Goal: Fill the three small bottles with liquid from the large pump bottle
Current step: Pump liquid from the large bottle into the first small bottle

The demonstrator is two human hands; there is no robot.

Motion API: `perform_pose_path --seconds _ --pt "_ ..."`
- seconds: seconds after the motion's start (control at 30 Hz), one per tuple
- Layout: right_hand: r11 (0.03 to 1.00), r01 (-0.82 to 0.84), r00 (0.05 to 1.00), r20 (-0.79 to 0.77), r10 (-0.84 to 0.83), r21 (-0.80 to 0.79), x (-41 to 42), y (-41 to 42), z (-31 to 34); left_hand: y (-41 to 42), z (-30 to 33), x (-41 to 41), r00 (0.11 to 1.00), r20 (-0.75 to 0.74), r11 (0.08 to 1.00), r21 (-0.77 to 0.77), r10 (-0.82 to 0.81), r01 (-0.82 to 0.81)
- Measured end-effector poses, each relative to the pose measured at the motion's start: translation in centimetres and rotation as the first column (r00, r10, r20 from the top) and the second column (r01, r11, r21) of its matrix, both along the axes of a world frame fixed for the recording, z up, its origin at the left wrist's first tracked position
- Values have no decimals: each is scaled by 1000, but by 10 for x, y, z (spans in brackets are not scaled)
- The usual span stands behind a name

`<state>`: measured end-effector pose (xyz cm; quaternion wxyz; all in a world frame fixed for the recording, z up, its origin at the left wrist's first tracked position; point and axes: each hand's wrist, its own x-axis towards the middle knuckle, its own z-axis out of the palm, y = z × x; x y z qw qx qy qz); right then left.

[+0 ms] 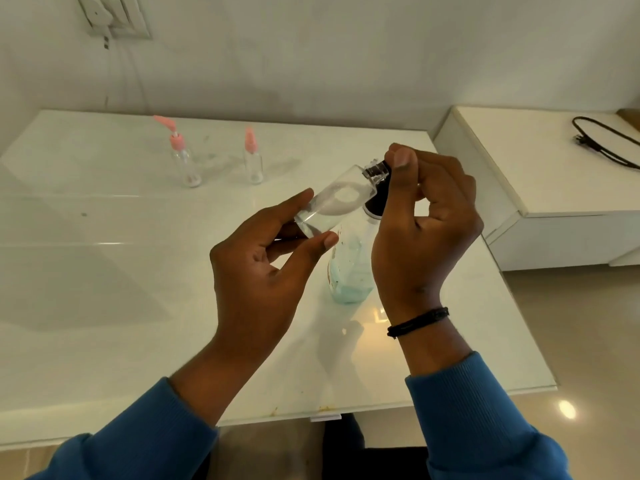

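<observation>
My left hand (263, 258) holds a small clear bottle (334, 202) tilted on its side above the table, fingers and thumb round its base. My right hand (422, 216) pinches the bottle's dark cap (375, 171) between thumb and fingers. Behind and below them stands the large bottle (349, 271) with pale blue liquid low inside; its pump top is partly hidden by my right hand. Two small clear bottles with pink pump tops stand upright at the back of the table, one on the left (185, 157) and one further right (252, 161).
The white glossy table (104, 271) runs left and toward me, its right edge close to the large bottle. A lower white cabinet (519, 174) stands to the right with a black cable (606, 140) on it. A wall switch plate (110, 15) is at the upper left.
</observation>
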<state>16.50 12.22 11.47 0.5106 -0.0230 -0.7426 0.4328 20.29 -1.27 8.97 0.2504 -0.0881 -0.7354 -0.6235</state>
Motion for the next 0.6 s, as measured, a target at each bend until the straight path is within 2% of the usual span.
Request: perform_pose_path --seconds 0.6 --pt "1000 -13 1000 -9 13 -15 -1 1 -3 -1 0 -1 1000 -6 1000 -26 8 -8"
